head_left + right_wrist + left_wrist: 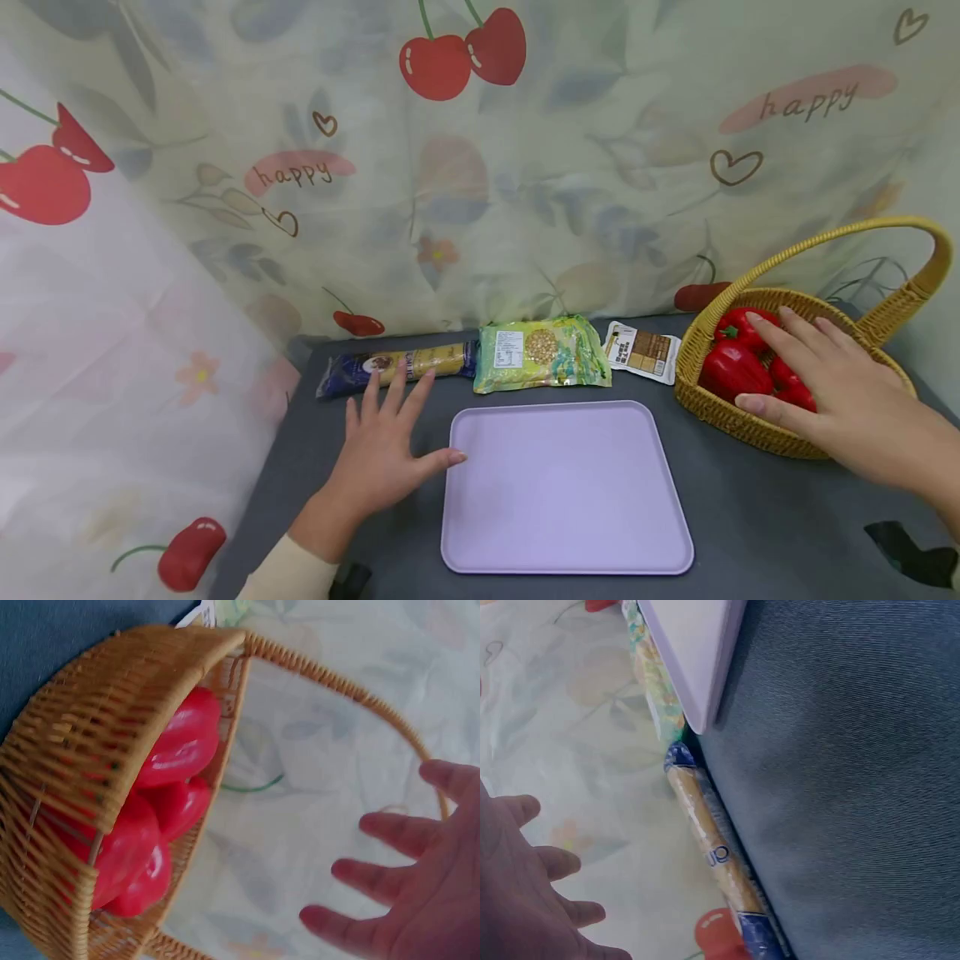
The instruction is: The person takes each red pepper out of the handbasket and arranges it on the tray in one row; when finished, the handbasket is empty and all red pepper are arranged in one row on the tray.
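Note:
My right hand [843, 392] hovers over a wicker basket [720, 414] at the right, its fingers spread and holding nothing. Inside the basket lie several red bell peppers [735, 372], partly hidden by the hand in the head view. In the right wrist view the peppers [180, 742] show glossy, with the fingers apart from them. My left hand [380, 457] is held above the table, left of a lilac tray [566, 492], with fingers spread. Beyond its fingertips lies a blue-ended pack of noodles or pasta [438, 360]; the left wrist view shows this pack [709, 832] apart from the hand.
Behind the tray, a green and yellow bag of grains [542, 354] lies by the wall cloth. A small white and brown pouch [642, 352] sits between it and the basket. The basket's tall arched handle [825, 242] rises at the right. Dark grey cloth [300, 500] covers the table.

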`<state>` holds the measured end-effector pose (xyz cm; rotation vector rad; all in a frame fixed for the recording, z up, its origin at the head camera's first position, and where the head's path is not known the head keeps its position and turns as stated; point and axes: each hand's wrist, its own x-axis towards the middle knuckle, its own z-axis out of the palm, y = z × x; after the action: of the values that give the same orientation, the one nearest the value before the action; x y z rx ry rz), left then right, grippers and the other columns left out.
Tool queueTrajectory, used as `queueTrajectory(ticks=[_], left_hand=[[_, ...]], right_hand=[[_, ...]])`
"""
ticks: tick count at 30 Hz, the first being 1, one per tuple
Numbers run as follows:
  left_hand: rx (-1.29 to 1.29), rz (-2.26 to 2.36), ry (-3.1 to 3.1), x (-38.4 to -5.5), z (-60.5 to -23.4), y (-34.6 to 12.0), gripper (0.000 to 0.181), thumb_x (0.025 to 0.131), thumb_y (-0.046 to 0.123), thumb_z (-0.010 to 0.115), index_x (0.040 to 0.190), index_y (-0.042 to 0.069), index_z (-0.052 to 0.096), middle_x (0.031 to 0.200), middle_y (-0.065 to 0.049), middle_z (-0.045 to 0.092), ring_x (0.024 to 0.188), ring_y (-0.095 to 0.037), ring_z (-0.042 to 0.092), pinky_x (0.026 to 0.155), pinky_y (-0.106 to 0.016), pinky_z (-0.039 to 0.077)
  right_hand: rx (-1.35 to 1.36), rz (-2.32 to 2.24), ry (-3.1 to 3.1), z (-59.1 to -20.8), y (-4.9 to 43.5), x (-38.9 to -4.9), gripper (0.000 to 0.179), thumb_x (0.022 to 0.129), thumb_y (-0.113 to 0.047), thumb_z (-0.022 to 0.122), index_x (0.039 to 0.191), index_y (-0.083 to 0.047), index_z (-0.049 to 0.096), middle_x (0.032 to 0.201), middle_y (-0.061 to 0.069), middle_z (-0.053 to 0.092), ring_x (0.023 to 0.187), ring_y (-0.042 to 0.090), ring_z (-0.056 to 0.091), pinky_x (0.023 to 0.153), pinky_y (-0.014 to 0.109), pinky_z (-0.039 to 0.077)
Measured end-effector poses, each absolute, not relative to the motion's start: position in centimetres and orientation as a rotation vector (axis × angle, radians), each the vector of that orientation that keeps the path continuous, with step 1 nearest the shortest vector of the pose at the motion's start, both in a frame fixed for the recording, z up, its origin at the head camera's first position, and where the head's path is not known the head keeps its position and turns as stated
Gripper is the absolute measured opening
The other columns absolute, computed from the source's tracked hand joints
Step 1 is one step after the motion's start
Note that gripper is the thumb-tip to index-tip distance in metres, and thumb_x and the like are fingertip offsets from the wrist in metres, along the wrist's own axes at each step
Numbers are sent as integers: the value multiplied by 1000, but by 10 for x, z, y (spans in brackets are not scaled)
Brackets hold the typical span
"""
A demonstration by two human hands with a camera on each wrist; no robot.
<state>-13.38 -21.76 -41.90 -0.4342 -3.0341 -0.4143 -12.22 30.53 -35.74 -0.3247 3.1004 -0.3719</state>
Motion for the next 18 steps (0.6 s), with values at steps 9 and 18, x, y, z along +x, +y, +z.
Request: queueTrajectory(ticks=[9,18], left_hand=[[-491,-732,-2940,-134,-439,-230,107,95,69,72,177,26,18,181,-13,9,161,-53,7,115,-89,12],[-579,-1514,-2631,-129,-480,-225,83,110,44,64,176,21,20,178,-15,23,156,-52,28,116,-80,30]], right_hand=[[-463,-1075,3024,-377,335,-145,84,109,-28,63,175,-7,15,171,35,22,148,64,21,111,91,11],[-380,-1268,2910,-402,336,-167,81,111,-30,60,174,-8,15,164,35,33,141,61,36,96,89,37]])
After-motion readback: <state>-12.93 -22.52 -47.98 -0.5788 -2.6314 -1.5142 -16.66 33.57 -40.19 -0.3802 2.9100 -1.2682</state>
